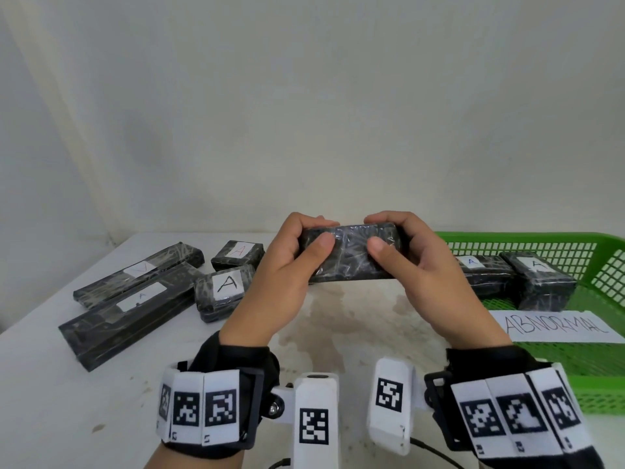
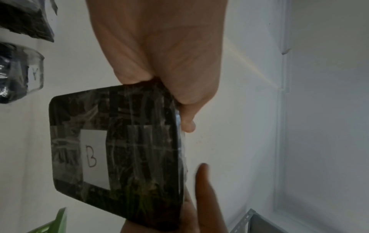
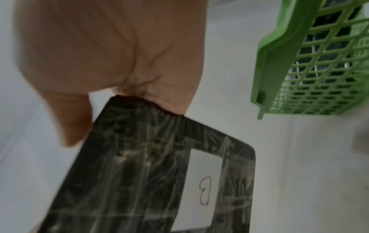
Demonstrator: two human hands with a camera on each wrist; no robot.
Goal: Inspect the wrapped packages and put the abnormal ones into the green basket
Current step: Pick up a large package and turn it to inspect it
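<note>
Packages wrapped in black film with white "A" labels (image 1: 135, 282) lie on the left of the white bench (image 1: 50, 384). At centre, the left hand (image 1: 277, 275) and right hand (image 1: 426, 275) each grip one end of a black, plastic-wrapped rectangular package (image 1: 351, 253) held above the bench, its long axis running left to right; the wrist views show a "B" label (image 2: 93, 156) on its underside. The green mesh plastic basket (image 1: 605, 265) lies to the right, nearer the right hand, so a rightward carry seems likely.
</note>
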